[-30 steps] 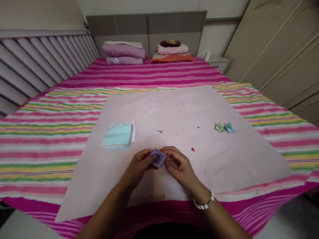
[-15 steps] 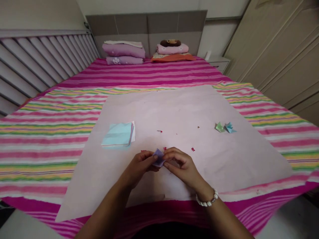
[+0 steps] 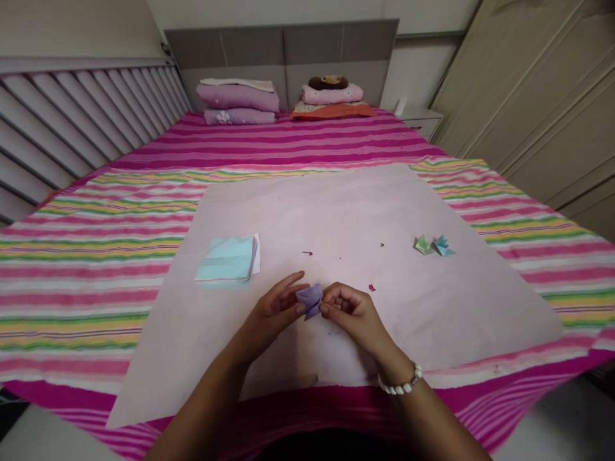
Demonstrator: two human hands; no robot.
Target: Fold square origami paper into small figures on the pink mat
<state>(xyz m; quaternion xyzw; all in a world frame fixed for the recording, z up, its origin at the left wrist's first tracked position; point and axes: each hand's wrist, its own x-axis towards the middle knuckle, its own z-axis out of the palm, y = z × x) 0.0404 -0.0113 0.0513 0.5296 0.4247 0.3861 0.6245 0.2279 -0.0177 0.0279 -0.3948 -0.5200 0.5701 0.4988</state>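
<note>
A small piece of folded purple paper [image 3: 311, 298] is held up between my two hands, above the pale sheet [image 3: 365, 211]. My left hand [image 3: 273, 314] has its thumb at the paper's left side, with the index finger raised away above it. The other left fingers are partly hidden behind the paper. My right hand [image 3: 353, 314], with a white beaded bracelet [image 3: 401, 386] on the wrist, pinches the right edge between thumb and fingertips. Folds and pointed corners show on the paper, one corner pointing down.
A stack of light blue paper [image 3: 227, 259] lies to the left. Folded green [image 3: 423, 245] and blue paper pieces [image 3: 442, 246] stand at the right. Small red scraps [image 3: 371, 287] dot the sheet, which covers a striped bed. Folded bedding [image 3: 239, 102] rests by the headboard.
The purple paper has been turned and shows a wider folded face. My left fingers have lifted and spread, while my right hand keeps its pinch.
</note>
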